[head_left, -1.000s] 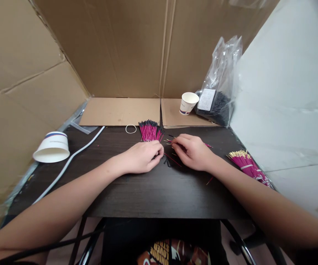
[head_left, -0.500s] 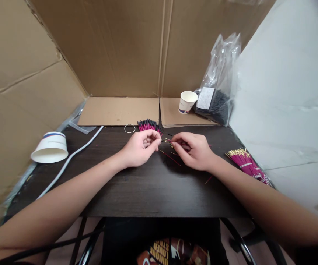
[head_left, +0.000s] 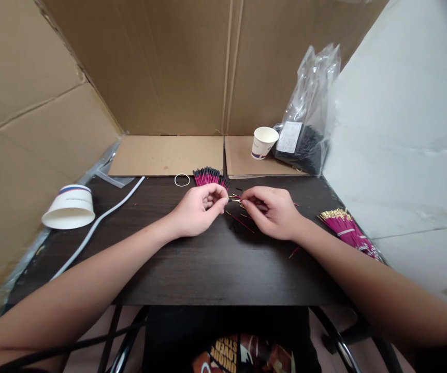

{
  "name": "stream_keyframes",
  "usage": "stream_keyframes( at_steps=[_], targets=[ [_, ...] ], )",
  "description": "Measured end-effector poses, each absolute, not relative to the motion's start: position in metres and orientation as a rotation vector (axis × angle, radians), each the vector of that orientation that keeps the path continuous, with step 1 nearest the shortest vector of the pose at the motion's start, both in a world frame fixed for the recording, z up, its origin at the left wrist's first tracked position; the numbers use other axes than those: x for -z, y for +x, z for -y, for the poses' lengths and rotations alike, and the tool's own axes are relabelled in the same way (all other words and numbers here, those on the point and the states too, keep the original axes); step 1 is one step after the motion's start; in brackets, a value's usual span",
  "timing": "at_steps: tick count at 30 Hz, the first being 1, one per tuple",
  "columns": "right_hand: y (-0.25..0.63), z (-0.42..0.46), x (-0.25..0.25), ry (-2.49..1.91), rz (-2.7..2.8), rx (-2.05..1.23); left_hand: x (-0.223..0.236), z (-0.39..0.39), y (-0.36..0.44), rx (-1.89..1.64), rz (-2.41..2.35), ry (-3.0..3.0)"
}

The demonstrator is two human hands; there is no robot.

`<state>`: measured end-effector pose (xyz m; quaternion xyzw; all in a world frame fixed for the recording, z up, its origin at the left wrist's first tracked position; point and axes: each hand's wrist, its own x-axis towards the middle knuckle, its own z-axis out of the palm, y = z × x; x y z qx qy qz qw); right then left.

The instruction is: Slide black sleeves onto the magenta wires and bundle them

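My left hand [head_left: 198, 210] is curled with fingertips pinched together, just in front of a fanned bunch of magenta sticks with black tips [head_left: 208, 176]; what it pinches is too small to see. My right hand [head_left: 272, 211] grips a few thin magenta sticks with gold ends [head_left: 236, 198], their tips pointing toward the left hand's fingers. Several loose sticks [head_left: 240, 222] lie on the dark table [head_left: 215, 269] between and below the hands. A tied bundle of magenta sticks with gold tips [head_left: 345, 231] lies at the table's right edge.
A paper cup on its side [head_left: 69, 207] and a white cable [head_left: 99, 225] are at the left. A white rubber band [head_left: 182, 180] lies near the fanned bunch. An upright paper cup [head_left: 264, 142] and a plastic bag of black parts [head_left: 304, 134] stand at the back right. Cardboard walls surround the table.
My left hand lifted off the table and curled its fingers into a pinch near the fanned bunch. My right hand stayed in place holding its sticks. The view shifted slightly.
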<state>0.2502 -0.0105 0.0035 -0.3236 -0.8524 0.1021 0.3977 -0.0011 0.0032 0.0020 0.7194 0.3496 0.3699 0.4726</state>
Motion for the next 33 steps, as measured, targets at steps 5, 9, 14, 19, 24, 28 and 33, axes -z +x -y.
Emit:
stream_keyframes(
  at_steps=[5,9,14,19,24,28,33],
  targets=[
    [0.2506,0.0105,-0.0043,-0.838,2.176,-0.276,-0.0031,-0.0032,-0.0007,-0.917,-0.865,1.764],
    [0.2507,0.0102,-0.0031,-0.782,2.209,-0.244,-0.0036,-0.0012,-0.0002,-0.892,-0.869,1.783],
    [0.2506,0.0106,-0.0015,-0.806,2.223,-0.276,-0.003,0.0013,0.0018,-0.902,-0.885,1.781],
    [0.2505,0.0101,-0.0013,-0.809,2.22,-0.291,-0.0032,0.0029,0.0024,-0.92,-0.893,1.836],
    [0.2517,0.0089,-0.0004,-0.804,2.232,-0.285,-0.0021,0.0036,0.0009,-0.964,-0.894,1.994],
    [0.2516,0.0085,0.0012,-0.752,2.232,-0.25,-0.0026,0.0035,-0.0009,-0.995,-0.881,2.2],
    [0.2504,0.0096,0.0003,-0.762,2.239,-0.238,-0.0036,0.0037,-0.0013,-1.017,-0.86,2.274]
  ],
)
